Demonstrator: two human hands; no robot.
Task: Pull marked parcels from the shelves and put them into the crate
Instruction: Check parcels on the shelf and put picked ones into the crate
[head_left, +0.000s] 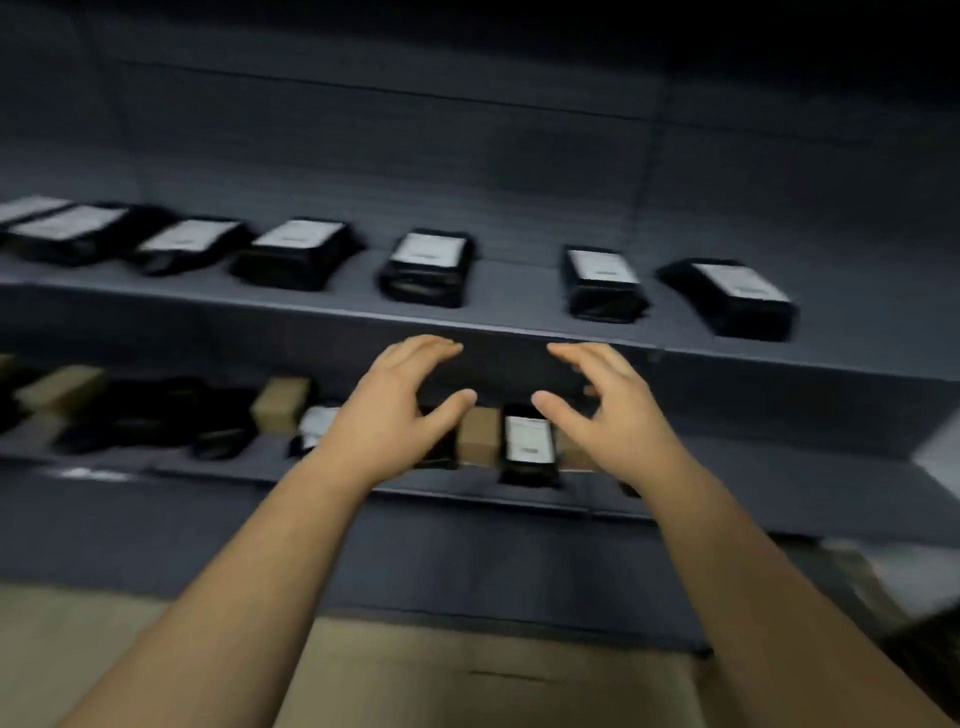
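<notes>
Upper shelf (519, 293): seven black parcels (426, 267); two hands (387, 410).

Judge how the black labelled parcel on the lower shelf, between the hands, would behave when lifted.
The black parcel has a glossy wrap, so probably slippery. Its rounded, creased front end suggests a soft bag that may sag. Lying flat, it seems unlikely to roll.

readable text: I find none | upper-shelf parcels (426, 283): white labels (428, 250), print blurred | lower-shelf parcel (528, 470): white label (528, 439), print too smeared for me to read
</notes>
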